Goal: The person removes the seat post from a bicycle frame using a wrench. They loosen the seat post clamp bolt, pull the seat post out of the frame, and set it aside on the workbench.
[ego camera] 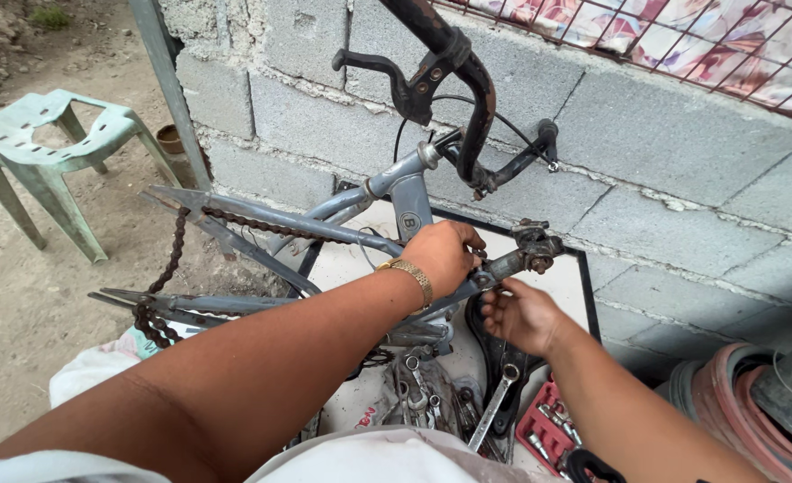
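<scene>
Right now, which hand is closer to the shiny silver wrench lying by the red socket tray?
The right hand is nearer: it hovers just above the silver wrench beside the red socket tray. The left hand is higher up, gripping the grey bicycle frame.
</scene>
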